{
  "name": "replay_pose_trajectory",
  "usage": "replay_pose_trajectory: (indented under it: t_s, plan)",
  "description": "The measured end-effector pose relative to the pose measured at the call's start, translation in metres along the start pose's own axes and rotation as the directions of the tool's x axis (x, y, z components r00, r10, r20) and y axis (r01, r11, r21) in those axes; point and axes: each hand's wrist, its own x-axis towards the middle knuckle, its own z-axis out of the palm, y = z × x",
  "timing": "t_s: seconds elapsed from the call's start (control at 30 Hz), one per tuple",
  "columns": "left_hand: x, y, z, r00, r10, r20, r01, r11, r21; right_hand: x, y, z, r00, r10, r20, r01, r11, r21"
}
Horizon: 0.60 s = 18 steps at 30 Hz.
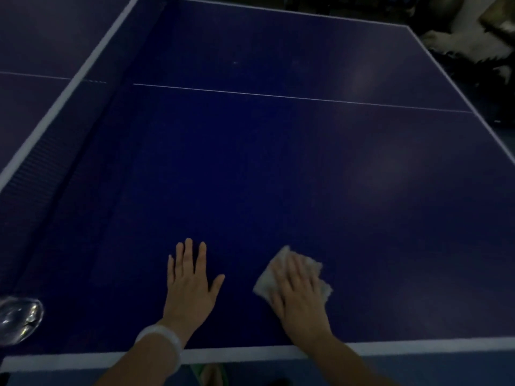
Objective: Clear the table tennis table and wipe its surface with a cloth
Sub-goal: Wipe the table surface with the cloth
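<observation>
A dark blue table tennis table with white edge lines fills the view. My right hand lies flat on a pale, crumpled cloth near the table's front edge, fingers spread and pressing it onto the surface. My left hand rests flat on the bare table to the left of the cloth, fingers straight and thumb out, with a white bangle on its wrist. The two hands are a short gap apart.
The net runs along the left side from near to far, with the table's other half beyond it. A clear, shiny plastic object sits at the near left corner. Pale clutter lies past the far right edge.
</observation>
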Motion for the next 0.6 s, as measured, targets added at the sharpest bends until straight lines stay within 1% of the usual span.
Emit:
replay_pose_trajectory:
  t_s: [0.03, 0.07, 0.1, 0.13, 0.17, 0.2, 0.23, 0.27, 0.3, 0.33, 0.37, 0.4, 0.43, 0.47, 0.53, 0.57, 0.6]
  plan:
    - [0.001, 0.004, -0.001, 1.0, -0.014, 0.009, 0.014, 1.0, -0.002, -0.007, 0.005, 0.002, 0.994, -0.109, 0.03, 0.108, 0.994, 0.006]
    - [0.003, 0.01, -0.001, 1.0, -0.019, 0.018, 0.02, 1.0, -0.006, -0.015, 0.017, 0.003, 0.984, -0.173, 0.04, 0.173, 0.985, 0.004]
    - [0.003, 0.018, -0.001, 1.0, -0.003, 0.018, 0.003, 1.0, -0.008, -0.023, 0.036, 0.003, 0.98, -0.193, 0.047, 0.193, 0.981, 0.001]
    - [0.003, 0.028, 0.001, 0.999, 0.035, 0.015, -0.035, 0.999, -0.013, -0.03, 0.057, 0.004, 0.983, -0.176, 0.043, 0.177, 0.984, -0.009]
    - [0.003, 0.042, 0.003, 0.996, 0.084, 0.019, -0.084, 0.996, -0.026, -0.039, 0.079, 0.004, 0.993, -0.112, 0.023, 0.112, 0.993, -0.031]
    - [0.002, 0.057, 0.005, 0.991, 0.131, 0.037, -0.13, 0.991, -0.036, -0.047, 0.101, 0.003, 1.0, 0.003, -0.016, -0.004, 0.999, -0.043]
    - [0.001, 0.073, 0.008, 0.983, 0.172, 0.064, -0.17, 0.985, -0.04, -0.054, 0.122, 0.001, 0.984, 0.17, -0.054, -0.171, 0.985, -0.018]
    - [0.001, 0.091, 0.011, 0.974, 0.208, 0.086, -0.205, 0.978, -0.042, -0.06, 0.139, -0.003, 0.927, 0.363, -0.09, -0.362, 0.932, 0.033]
    - [0.001, 0.109, 0.014, 0.965, 0.241, 0.104, -0.237, 0.97, -0.046, -0.065, 0.151, -0.006, 0.827, 0.554, -0.096, -0.546, 0.832, 0.095]
    - [0.002, 0.127, 0.016, 0.955, 0.271, 0.122, -0.267, 0.962, -0.049, -0.066, 0.155, -0.006, 0.709, 0.702, -0.067, -0.688, 0.71, 0.15]
    - [0.002, 0.143, 0.019, 0.944, 0.297, 0.144, -0.293, 0.955, -0.05, -0.064, 0.152, -0.008, 0.615, 0.788, -0.023, -0.771, 0.607, 0.192]
    - [0.003, 0.159, 0.021, 0.934, 0.317, 0.164, -0.314, 0.948, -0.048, -0.062, 0.145, -0.009, 0.572, 0.82, -0.002, -0.803, 0.561, 0.2]
    - [0.003, 0.172, 0.023, 0.928, 0.329, 0.175, -0.328, 0.944, -0.038, -0.06, 0.135, -0.007, 0.583, 0.812, -0.011, -0.798, 0.576, 0.18]
    - [0.004, 0.184, 0.025, 0.925, 0.334, 0.18, -0.336, 0.942, -0.024, -0.06, 0.122, -0.003, 0.649, 0.759, -0.045, -0.748, 0.648, 0.143]
    - [0.005, 0.203, 0.03, 0.926, 0.324, 0.191, -0.328, 0.944, -0.01, -0.065, 0.101, 0.001, 0.828, 0.555, -0.077, -0.549, 0.831, 0.085]
    - [0.006, 0.209, 0.033, 0.928, 0.311, 0.207, -0.317, 0.949, -0.009, -0.073, 0.101, 0.003, 0.9, 0.428, -0.088, -0.423, 0.904, 0.069]
    - [0.005, 0.214, 0.037, 0.928, 0.297, 0.225, -0.303, 0.953, -0.006, -0.082, 0.108, 0.003, 0.942, 0.323, -0.094, -0.318, 0.946, 0.062]
